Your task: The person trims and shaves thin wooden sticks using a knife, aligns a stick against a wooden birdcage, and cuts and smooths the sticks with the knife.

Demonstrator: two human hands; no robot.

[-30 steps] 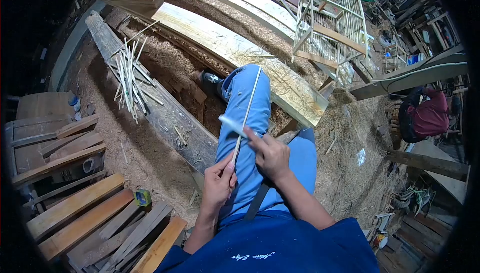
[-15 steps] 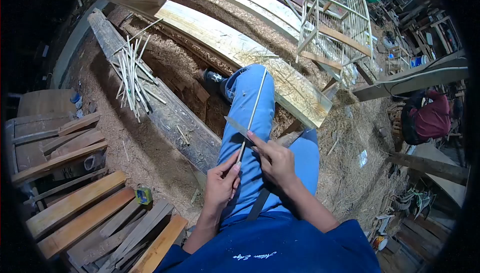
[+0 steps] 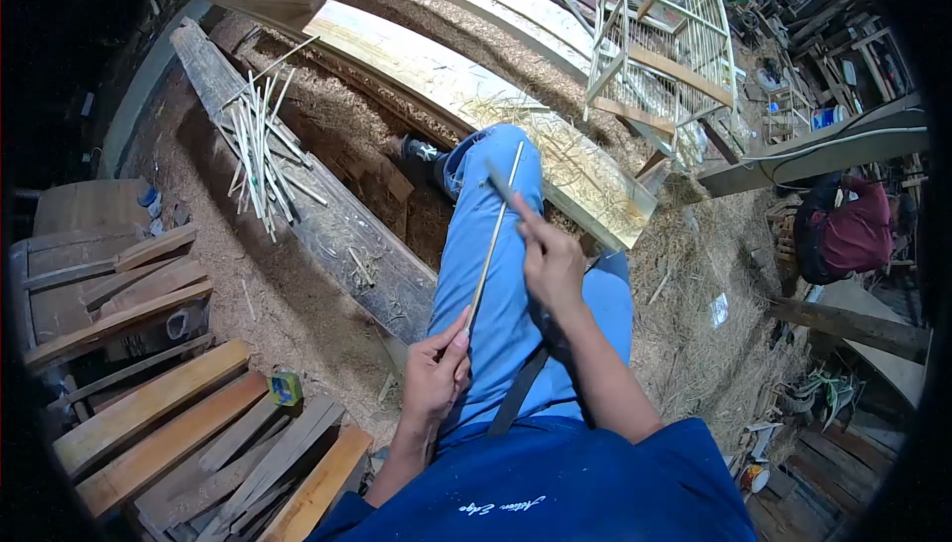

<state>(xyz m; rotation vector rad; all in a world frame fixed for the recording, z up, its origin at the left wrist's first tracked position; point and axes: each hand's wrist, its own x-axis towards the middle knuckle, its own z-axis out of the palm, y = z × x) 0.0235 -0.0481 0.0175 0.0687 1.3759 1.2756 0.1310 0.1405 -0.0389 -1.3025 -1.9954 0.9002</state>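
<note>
A thin wooden stick (image 3: 488,269) lies lengthwise over my jeans-clad leg, its far end near the knee. My left hand (image 3: 436,368) pinches the near end between thumb and fingers. Closed around a knife (image 3: 499,181), my right hand (image 3: 550,259) is farther up, by the knee. The blade crosses the stick toward its far end, slightly blurred; my fingers hide the knife's handle. To the left, a loose pile of similar sticks (image 3: 260,150) rests on a weathered plank (image 3: 342,235).
Long pale boards (image 3: 397,56) lie ahead, strewn with shavings. A slatted wooden cage (image 3: 664,56) stands at the upper right. Cut timber pieces (image 3: 159,403) and a yellow tape measure (image 3: 286,389) are at lower left. A wooden beam (image 3: 823,150) juts in from the right.
My right hand has slid the knife up along the stick, away from my left hand and toward the knee. My left hand still grips the near end, almost unmoved.
</note>
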